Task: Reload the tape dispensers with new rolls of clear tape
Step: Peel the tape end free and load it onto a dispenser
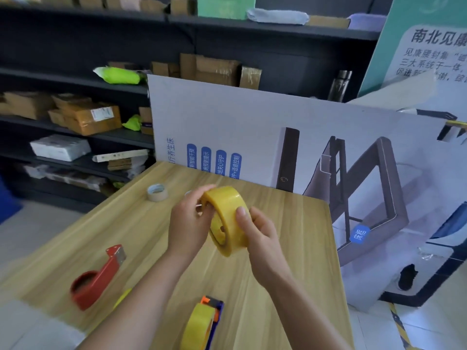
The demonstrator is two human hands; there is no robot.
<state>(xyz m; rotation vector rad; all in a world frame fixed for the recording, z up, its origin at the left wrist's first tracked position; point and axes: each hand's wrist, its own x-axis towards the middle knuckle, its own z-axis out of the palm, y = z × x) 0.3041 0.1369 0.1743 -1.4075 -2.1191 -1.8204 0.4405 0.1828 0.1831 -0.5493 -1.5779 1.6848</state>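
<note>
Above the middle of the wooden table (290, 248) I hold a large yellowish roll of clear tape (228, 218) on edge. My left hand (188, 222) pinches the roll's upper left rim with fingers and thumb. My right hand (260, 232) grips its right side, thumb lying across the tape's outer face. An empty red tape dispenser (97, 276) lies at the left of the table. A blue and orange dispenser (214, 308) loaded with a yellowish roll (198, 327) sits at the near edge, between my forearms.
A nearly spent tape core (157, 192) stands at the table's far left. A big printed cardboard panel (278, 137) leans along the table's back and right side. Dark shelves (75, 82) with boxes and parcels fill the left and back. The floor drops off on the left.
</note>
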